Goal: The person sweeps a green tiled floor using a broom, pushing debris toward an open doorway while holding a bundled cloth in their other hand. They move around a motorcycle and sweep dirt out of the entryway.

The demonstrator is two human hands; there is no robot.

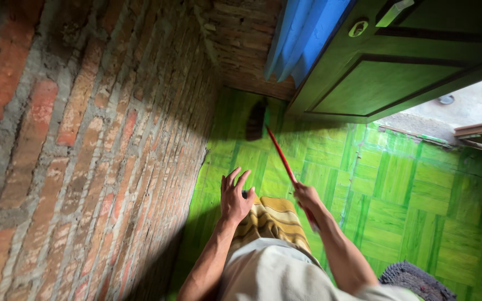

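A brick wall (85, 139) runs along my left side and meets another wall (241, 50) ahead of me. The broom (277, 150) reaches forward from my right hand (306, 196), its head (256, 120) down on the floor (408, 195) near that far corner. My left hand (234, 195) is raised just left of the handle, apart from it, between the handle and the brick wall. Ahead on my right stands an open door (386, 72), with a curtain (302, 33) hanging left of it. A mat (417, 281) lies on the floor behind, by my right elbow.
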